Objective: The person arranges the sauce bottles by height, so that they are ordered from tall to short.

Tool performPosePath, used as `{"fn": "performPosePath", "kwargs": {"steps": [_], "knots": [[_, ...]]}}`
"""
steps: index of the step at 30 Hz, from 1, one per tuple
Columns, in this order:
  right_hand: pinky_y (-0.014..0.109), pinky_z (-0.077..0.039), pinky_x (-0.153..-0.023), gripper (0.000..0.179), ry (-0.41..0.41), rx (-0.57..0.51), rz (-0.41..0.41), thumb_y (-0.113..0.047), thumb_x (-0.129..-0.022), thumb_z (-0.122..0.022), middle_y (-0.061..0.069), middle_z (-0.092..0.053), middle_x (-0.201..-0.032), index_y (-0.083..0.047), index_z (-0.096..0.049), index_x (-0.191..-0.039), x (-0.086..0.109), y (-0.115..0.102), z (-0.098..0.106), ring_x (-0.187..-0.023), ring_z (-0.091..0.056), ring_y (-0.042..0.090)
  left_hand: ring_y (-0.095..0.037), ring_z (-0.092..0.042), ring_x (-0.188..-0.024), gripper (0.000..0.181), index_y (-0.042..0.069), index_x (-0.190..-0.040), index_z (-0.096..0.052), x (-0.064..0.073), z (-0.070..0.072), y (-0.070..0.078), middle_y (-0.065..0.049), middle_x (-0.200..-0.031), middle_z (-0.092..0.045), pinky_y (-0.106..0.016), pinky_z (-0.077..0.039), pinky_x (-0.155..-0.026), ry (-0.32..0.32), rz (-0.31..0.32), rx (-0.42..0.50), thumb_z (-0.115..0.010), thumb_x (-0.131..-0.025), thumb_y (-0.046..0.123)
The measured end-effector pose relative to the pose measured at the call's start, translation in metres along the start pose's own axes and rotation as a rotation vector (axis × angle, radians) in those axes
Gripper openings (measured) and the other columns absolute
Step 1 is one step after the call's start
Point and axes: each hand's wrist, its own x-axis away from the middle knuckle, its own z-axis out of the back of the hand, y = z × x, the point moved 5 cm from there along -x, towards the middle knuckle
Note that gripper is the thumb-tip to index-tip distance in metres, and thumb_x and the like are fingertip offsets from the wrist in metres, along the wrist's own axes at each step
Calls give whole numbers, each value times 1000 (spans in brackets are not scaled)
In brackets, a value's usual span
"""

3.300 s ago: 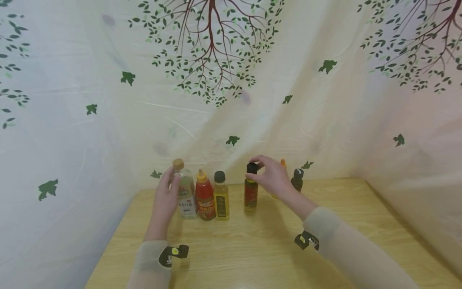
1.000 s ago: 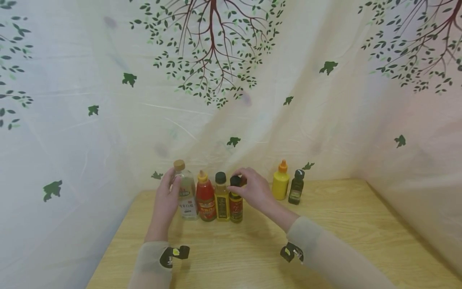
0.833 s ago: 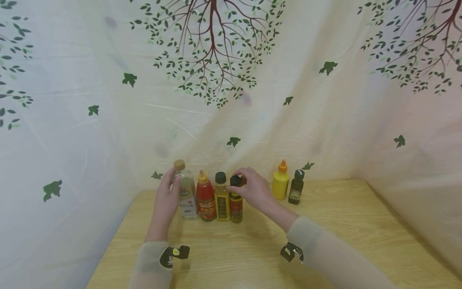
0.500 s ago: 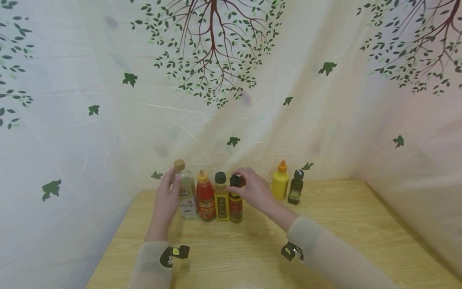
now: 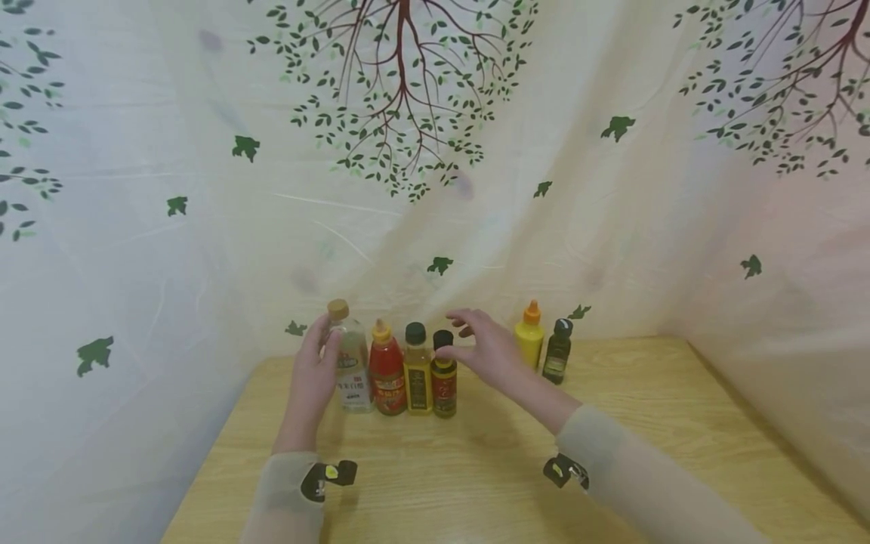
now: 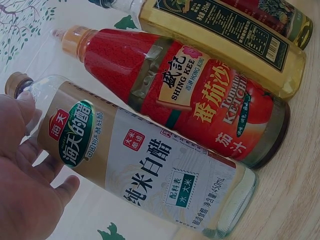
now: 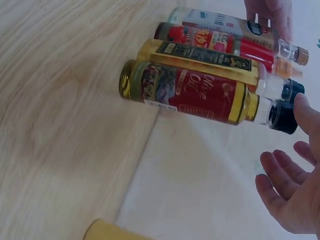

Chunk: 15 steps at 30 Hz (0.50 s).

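Note:
My left hand [image 5: 316, 359] holds the shoulder of a white rice vinegar bottle [image 6: 165, 170], thumb in front and fingers at the back. Beside that bottle stand a red tomato ketchup bottle [image 6: 190, 95] and a dark-capped bottle of yellow oil [image 5: 418, 378]. The olive oil bottle [image 7: 195, 92], red-labelled with a black cap, ends this upright row on the right. At its cap is my right hand [image 5: 492, 347], fingers spread apart from it. The thumb lies by the cap; whether it touches is unclear.
Right of the row stand a yellow squeeze bottle [image 5: 529, 336] with an orange tip, partly behind my right hand, and a small dark bottle [image 5: 558, 353]. A leaf-printed curtain [image 5: 646, 249] hangs behind the wooden table [image 5: 435, 483].
The olive oil bottle was brought left, up to the yellow oil bottle. Since half a second ago my right fingers have let go of its cap and drawn slightly right. The left hand stays put.

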Motion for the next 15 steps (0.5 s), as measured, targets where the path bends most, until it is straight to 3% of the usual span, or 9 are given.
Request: {"fn": "performPosePath", "kwargs": {"steps": [8, 15], "knots": [[54, -61, -96, 67, 49, 86, 3, -43, -97, -87, 7, -71, -141, -15, -63, -153, -1, 13, 28, -127, -68, 30, -37, -30, -164, 69, 18, -175, -30, -1, 0, 0, -11, -178, -34, -65, -23, -132, 2, -3, -2, -45, -118, 53], [56, -60, -96, 66, 100, 147, -44, -43, -97, -87, 9, -71, -138, -16, -63, -153, -4, 32, 53, -126, -68, 34, -38, -30, -164, 69, 18, -175, -29, -1, 0, -1, -11, -178, -33, -65, -23, -133, -1, 0, -8, -44, -118, 53]]}}
